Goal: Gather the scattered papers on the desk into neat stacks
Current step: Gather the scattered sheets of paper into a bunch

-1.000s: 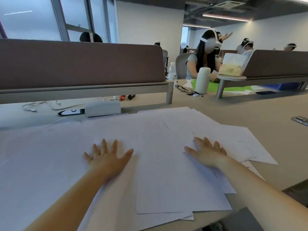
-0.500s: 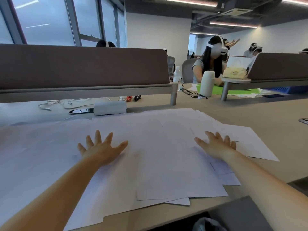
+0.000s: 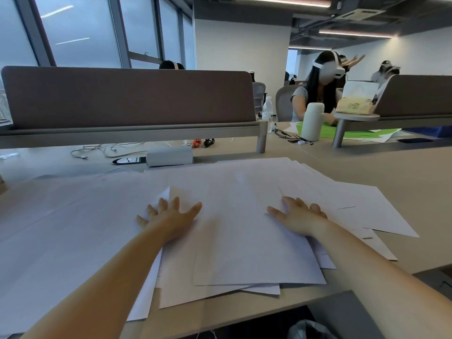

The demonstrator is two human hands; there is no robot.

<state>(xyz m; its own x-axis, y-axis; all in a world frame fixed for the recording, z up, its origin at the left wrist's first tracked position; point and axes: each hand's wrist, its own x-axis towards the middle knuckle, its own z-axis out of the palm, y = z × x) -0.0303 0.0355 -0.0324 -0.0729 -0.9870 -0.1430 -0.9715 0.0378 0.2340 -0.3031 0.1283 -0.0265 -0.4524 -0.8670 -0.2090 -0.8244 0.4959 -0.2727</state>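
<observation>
Several white paper sheets [image 3: 244,241] lie overlapped and askew across the beige desk [image 3: 403,172], some hanging over its near edge. My left hand [image 3: 171,216] rests flat on the sheets left of centre, fingers spread, with a paper corner raised just beyond its fingertips. My right hand [image 3: 298,216] lies flat on the sheets right of centre, fingers apart. Neither hand grips anything. More sheets [image 3: 367,211] fan out to the right of my right hand.
A small grey box [image 3: 170,155] and loose cables [image 3: 105,150] sit behind the papers under a brown divider panel [image 3: 127,96]. A white flask [image 3: 312,121] stands at the back right. A person in a headset sits beyond it. A dark chair edge [image 3: 342,314] is below the desk.
Both hands have slid inward over the sheets, drawing the papers closer together. A sheet corner has lifted in front of my left hand.
</observation>
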